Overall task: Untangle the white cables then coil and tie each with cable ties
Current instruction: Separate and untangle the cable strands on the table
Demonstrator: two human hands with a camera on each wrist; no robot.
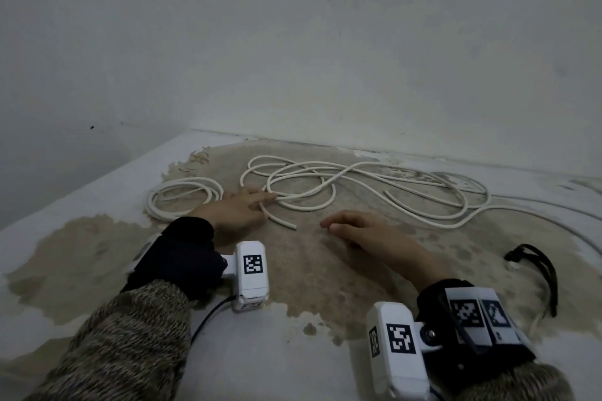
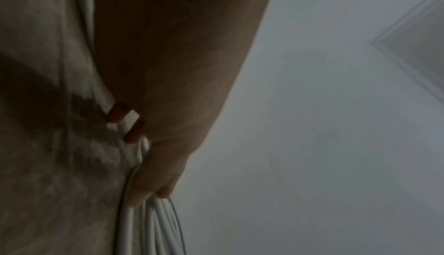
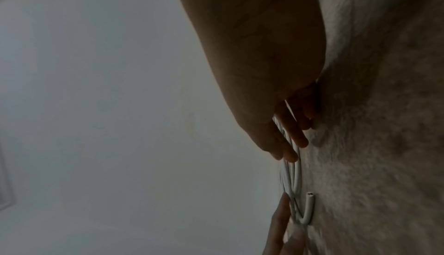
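A tangle of white cable (image 1: 325, 185) sprawls across the worn brown patch of the table (image 1: 293, 273), trailing off to the right. A separate white coil (image 1: 182, 197) lies at the left. My left hand (image 1: 257, 200) lies flat between them, its straight fingers touching the tangle's near loops; in the left wrist view the left hand (image 2: 156, 183) lies against several strands (image 2: 153, 221). One cut cable end (image 1: 288, 224) points toward my right hand (image 1: 332, 225), which rests on the table with fingers loosely curled and holds nothing. Black cable ties (image 1: 537, 270) lie at the right.
A plain grey-white wall (image 1: 293, 42) rises just behind the table's back edge. The table's left edge (image 1: 81, 192) runs diagonally past the coil. In the right wrist view the cut cable end (image 3: 310, 195) sits beyond my right hand (image 3: 288, 149).
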